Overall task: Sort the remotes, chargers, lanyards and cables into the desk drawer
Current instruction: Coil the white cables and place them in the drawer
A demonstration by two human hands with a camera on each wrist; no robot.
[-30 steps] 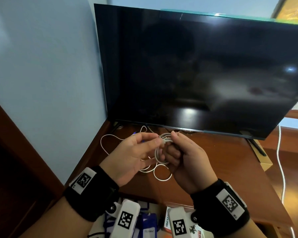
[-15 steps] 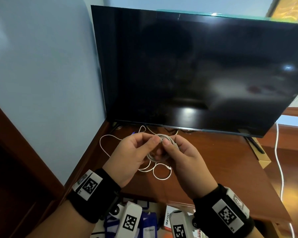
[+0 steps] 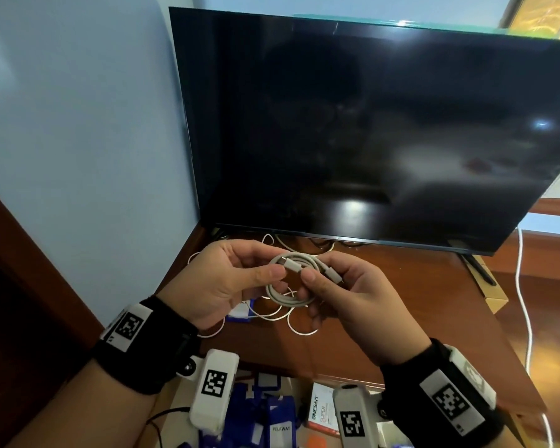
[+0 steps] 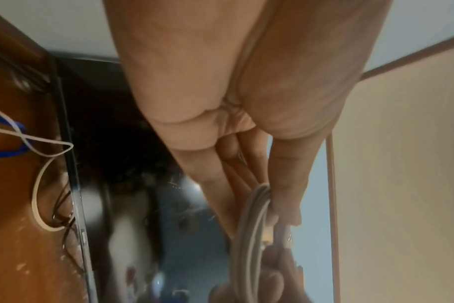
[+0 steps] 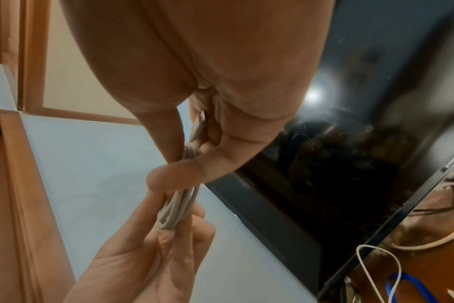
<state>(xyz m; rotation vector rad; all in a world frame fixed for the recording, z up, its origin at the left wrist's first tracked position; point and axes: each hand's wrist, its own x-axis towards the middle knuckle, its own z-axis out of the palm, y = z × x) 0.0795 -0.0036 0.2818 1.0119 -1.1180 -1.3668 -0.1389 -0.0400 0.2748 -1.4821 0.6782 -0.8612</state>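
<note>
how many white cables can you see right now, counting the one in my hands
3, possibly more hidden. A coiled cable held between your left hand and right hand; a thin loose cable on the desk beneath them; a thicker cord hanging off the desk's right side.

You get soft, even room light, with bright glare patches on the dark television screen (image 3: 369, 124) and a sheen on the wooden desk (image 3: 385, 318) below it. Your head view bends straight lines near its edges, and both wrist views are dimmer, with the palms blurred up close.
</note>
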